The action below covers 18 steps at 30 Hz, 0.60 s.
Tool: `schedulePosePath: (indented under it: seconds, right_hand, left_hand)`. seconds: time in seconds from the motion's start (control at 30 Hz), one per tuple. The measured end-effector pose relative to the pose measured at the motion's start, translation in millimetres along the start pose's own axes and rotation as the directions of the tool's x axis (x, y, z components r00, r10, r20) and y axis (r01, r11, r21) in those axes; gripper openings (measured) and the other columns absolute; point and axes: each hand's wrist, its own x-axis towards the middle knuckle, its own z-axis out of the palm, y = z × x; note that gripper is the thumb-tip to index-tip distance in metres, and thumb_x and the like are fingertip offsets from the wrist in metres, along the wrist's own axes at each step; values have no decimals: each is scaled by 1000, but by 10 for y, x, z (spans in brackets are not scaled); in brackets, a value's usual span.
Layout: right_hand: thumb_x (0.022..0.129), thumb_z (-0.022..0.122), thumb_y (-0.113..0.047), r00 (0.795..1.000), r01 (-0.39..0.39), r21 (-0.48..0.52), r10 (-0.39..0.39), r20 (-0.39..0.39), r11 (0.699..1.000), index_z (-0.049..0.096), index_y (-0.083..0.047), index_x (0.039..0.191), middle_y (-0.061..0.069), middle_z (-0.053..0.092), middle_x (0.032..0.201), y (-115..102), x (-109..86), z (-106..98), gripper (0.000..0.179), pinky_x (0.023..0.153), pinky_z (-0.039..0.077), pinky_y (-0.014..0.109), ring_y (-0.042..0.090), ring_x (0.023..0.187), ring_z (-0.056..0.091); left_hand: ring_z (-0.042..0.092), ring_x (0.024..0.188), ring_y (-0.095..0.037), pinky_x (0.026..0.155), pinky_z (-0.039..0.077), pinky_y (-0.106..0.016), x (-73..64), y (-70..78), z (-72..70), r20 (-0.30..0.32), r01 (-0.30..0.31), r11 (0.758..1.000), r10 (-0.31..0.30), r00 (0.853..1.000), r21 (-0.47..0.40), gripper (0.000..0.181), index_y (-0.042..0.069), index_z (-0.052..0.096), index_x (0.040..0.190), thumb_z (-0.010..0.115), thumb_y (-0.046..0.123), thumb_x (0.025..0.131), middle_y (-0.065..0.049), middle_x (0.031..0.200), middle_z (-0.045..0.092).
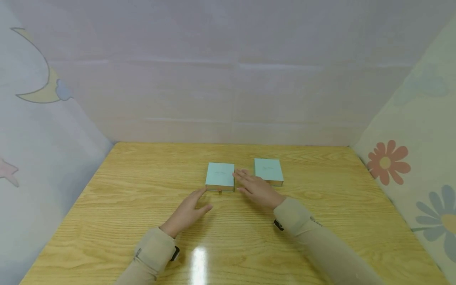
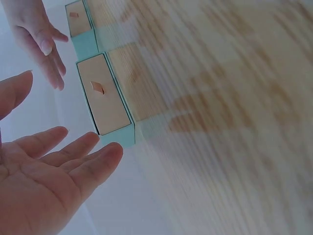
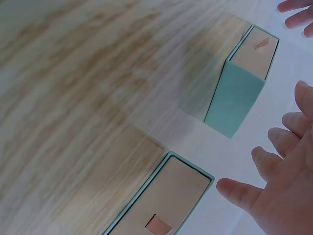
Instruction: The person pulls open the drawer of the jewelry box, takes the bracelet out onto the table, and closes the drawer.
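Observation:
Two mint-green boxes with tan drawer fronts lie on the wooden table, the left box [image 1: 220, 174] a little nearer than the right box [image 1: 268, 170]. My left hand [image 1: 187, 213] is at the front left corner of the left box, fingers extended and thumb apart. Over the gap between the boxes reaches my right hand [image 1: 258, 191], its straight fingertips by the left box's right side. In the left wrist view a small tab [image 2: 97, 87] sticks out of the left box's drawer front. Neither hand holds anything.
The wood-grain table [image 1: 117, 198] ends at a pale cloth backdrop [image 1: 228, 95]. Side panels stand left and right, one with a printed moon [image 1: 42, 95], the other with a red flower [image 1: 388, 162]. Light glares off the table [image 1: 198, 265] near the front.

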Motion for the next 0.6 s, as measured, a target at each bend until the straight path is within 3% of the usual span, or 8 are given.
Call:
schedulePosePath:
  seconds: [0.6]
  right_hand:
    - [105,45,-21,998,-7,11,6,58,1000,28,1,151,18,22,157,4,105,81,54,109,22,66,39,144,18]
  left_hand:
    - [32,136,-46,108,29,-62,42,-7,43,-16,17,1000,-18,1000,-9,57,-4,37,146,59,20,99,-27,148,35]
